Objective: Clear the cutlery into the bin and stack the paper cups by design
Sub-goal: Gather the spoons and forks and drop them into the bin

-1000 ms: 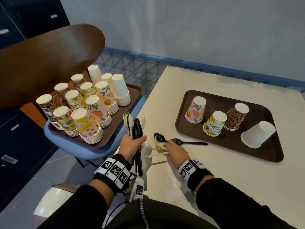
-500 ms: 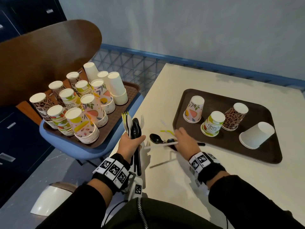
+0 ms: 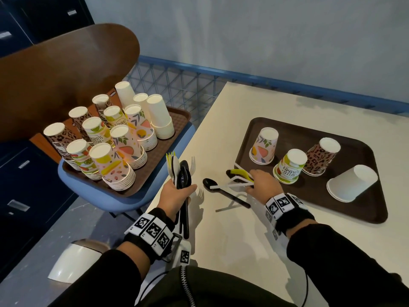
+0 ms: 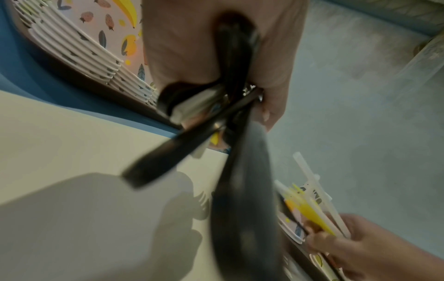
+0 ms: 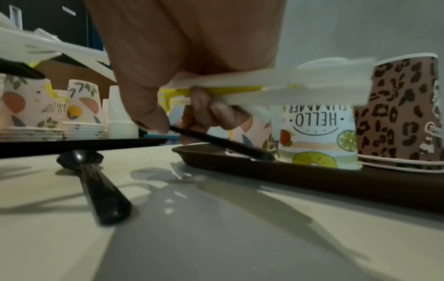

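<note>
Left hand (image 3: 177,192): clenched round a bundle of cutlery (image 3: 180,173) (black, white and yellow-green pieces), held upright over the table (image 3: 221,251) edge, heads up, black handles hanging below the fist. In the left wrist view the bundle (image 4: 230,106) is blurred and individual pieces cannot be counted.

Right hand (image 3: 263,182): fingers (image 5: 211,112) curled round a second handful of white and yellow cutlery (image 3: 240,179), held low at the near left corner of the table tray (image 3: 365,209). In the right wrist view a thin black piece (image 5: 216,142) is pinched between thumb and fingers, its far end resting on the tray rim; what kind of utensil it is cannot be told.

Black spoon (image 3: 223,192): lying loose on the table between the two hands, bowl toward the left hand, untouched.

Table tray, contents: four cups, three upside down in a row, namely a fruit-print cup (image 3: 264,147), a "Hello Summer" cup (image 3: 290,166) and a leopard-print cup (image 3: 321,156); a plain white cup (image 3: 352,182) lies on its side at the right.

Chair tray (image 3: 179,120): set on a blue chair seat (image 3: 93,191) left of the table, carrying upturned cup stacks (image 3: 110,147) grouped by design.

White domed bin (image 3: 73,260): on the floor, lower left (only partly seen).
</note>
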`<state>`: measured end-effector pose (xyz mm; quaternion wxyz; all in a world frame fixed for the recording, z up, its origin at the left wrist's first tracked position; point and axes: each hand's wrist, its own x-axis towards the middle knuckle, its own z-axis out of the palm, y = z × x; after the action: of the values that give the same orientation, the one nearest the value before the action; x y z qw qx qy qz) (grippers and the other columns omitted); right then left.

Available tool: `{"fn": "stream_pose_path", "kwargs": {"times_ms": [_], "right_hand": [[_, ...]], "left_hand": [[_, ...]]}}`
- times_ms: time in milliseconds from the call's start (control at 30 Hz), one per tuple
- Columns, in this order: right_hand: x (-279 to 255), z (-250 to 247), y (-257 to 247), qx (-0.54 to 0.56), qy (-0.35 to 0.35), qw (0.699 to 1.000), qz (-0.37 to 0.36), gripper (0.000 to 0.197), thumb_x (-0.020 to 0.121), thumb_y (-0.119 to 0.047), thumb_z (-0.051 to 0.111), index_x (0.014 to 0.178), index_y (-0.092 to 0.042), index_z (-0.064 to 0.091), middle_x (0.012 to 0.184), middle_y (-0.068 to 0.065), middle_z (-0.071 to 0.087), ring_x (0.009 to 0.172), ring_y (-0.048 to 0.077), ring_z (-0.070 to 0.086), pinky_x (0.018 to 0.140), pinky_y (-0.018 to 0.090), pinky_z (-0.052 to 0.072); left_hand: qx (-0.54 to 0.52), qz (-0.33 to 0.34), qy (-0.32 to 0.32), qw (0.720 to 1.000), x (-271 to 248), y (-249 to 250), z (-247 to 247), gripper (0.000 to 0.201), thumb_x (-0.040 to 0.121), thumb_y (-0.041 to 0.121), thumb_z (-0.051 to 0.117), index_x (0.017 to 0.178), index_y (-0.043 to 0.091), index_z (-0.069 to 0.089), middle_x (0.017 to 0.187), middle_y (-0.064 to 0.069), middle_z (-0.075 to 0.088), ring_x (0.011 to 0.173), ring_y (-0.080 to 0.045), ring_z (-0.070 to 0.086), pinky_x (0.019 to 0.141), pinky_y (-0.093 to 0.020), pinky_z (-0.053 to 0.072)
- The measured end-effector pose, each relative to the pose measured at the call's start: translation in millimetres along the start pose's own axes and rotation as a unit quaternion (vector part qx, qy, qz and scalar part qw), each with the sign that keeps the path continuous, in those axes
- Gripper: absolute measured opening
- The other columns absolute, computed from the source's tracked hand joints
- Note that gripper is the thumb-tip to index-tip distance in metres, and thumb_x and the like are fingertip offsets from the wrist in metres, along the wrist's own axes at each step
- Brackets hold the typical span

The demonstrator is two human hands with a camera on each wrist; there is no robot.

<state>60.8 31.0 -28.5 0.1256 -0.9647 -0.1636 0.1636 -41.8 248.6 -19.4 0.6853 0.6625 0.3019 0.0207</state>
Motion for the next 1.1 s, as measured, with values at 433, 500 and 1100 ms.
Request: {"fn": "stream_pose_path", "kwargs": {"times_ms": [433,500,1100], "right_hand": [[-1.8,31.7,-48.3,0.017,-0.05,0.997,-0.059,0.032,0.085,-0.018,0.057,0.112,-0.003,0.048,0.118,0.017,0.049,0.105,0.034,0.055,0.081,0.038,0.044],[-5.3,38.8,-48.1,0.007,-0.061,0.996,-0.061,0.031,0.086,-0.018,0.056,0.111,-0.003,0.048,0.119,0.017,0.05,0.105,0.033,0.055,0.081,0.038,0.044],[-23.2,10.5,-146.5,0.302,-0.155,0.925,-0.171,0.029,0.085,0.0,0.04,0.081,-0.028,0.046,0.059,-0.002,0.046,0.046,0.016,0.044,0.049,0.025,0.04]], "left_hand": [[-0.001,0.017,0.007,1.0,-5.0,-8.5,-4.7,0.028,0.08,0.002,0.066,0.064,0.015,0.047,0.038,0.008,0.046,0.045,-0.019,0.043,0.053,-0.028,0.038],[-0.003,0.019,0.01,1.0,-7.4,-10.2,-3.2,0.028,0.08,0.002,0.066,0.065,0.016,0.047,0.042,0.006,0.046,0.045,-0.019,0.043,0.052,-0.028,0.038],[-0.168,0.088,-0.054,0.98,-38.0,-12.5,-121.4,0.027,0.075,0.018,0.064,0.052,0.018,0.05,0.043,0.003,0.039,0.039,-0.012,0.037,0.045,-0.022,0.037]]}}
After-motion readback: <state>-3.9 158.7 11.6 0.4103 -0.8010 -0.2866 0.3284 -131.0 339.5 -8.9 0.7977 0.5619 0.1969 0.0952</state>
